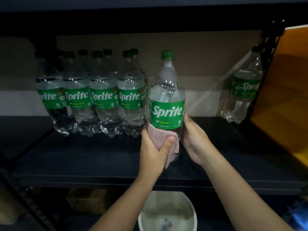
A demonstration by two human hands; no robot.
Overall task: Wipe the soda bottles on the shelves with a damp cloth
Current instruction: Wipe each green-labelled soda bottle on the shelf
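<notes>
On the far left of the dark shelf (83,155) a cluster of Sprite bottles (103,97) stands packed together: four in the front row, labels facing out, and behind them more green caps peek over the shoulders. I count about four caps in that back row, though the gloom makes the exact number hard to call. Every cap in view is green, every label green with white lettering.

Moving right, and here is the action: one held bottle (167,90), upright, just beside the front row's rightmost bottle, its base low over the shelf. Whether the base touches the shelf cannot be told, since hands and cloth cover it. The left hand (153,147) is wrapped round the lower body of this bottle with a pale pink cloth (166,139) pressed between palm and plastic, thumb curled across the front of the cloth, a loose corner hanging down below. The right hand (195,139) cups the other side of the same bottle just under the label, fingers bent round its back, thumb up along the label's edge. Two hands, one bottle, one cloth.

Further right, well apart from the rest, a lone bottle (241,90) stands at the shelf's end against the black upright post (270,64). Beyond the post, an orange panel (286,89).

Down below the shelf edge, between the two forearms, sits one white bucket (191,212), something small and blurred lying in its bottom.
</notes>
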